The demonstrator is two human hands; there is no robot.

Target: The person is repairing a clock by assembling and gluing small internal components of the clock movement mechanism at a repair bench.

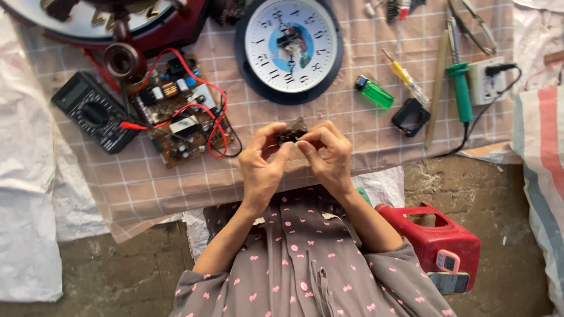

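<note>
Below the round wall clock (289,46), small dark part (291,131) in both hands' pinching grip: left hand (261,167); right hand (329,155).

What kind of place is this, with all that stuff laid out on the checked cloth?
Most likely a small, informal repair spot for clocks and electronics. A wall clock lies flat on the cloth beside a bare circuit board with red leads, a multimeter and a green-handled soldering iron.

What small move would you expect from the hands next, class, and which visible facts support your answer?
Probably a small turn or prying pinch of the small dark part. Both the left hand and the right hand pinch it by the fingertips above the checked cloth, close to the body, with no tool picked up; the screwdriver lies apart.
</note>
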